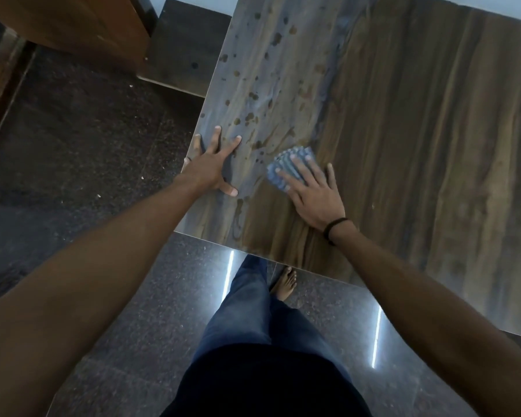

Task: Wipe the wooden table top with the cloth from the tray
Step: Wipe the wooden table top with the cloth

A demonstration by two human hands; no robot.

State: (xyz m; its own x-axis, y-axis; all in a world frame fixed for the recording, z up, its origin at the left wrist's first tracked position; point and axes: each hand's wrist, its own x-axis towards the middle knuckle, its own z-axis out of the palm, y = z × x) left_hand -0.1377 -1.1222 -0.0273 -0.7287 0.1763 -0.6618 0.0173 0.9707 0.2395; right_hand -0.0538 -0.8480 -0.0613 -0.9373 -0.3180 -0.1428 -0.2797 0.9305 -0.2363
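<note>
– Blue-grey patterned cloth point(283, 159), where's it at right now?

– Flat on the wooden surface point(403, 115), near the corner closest to the person. The right hand point(313, 191) lies on top of it, palm down, fingers straight and spread, pressing rather than gripping. Most of the cloth is hidden under that hand. Only a fan-shaped bit pokes out past the fingertips, so I can't tell how it's folded.

– And the other hand?

– The left hand point(214, 167) is splayed flat on bare wood just beside the left edge, holding nothing, apart from the cloth. Its outermost finger sits right at the edge, and I can't make out whether it hooks over.

– What's that stuff on the wood?

– Dark spots and streaks point(250, 115) scattered over the paler greyish left strip, from beyond the left hand up to the cloth. Wet or stained, can't tell. The surface's far and right sides run out of frame.

– Anything else?

– Black band point(334, 228) on the right wrist. Below the near edge there are jeans point(253, 311) and one bare foot point(285, 285) partly tucked under the surface. The dark speckled floor point(73, 145) has two bright streaks of reflected light point(229, 275). Brown wooden panel point(73, 25) top left, cut off. Door or cabinet, can't say.
</note>
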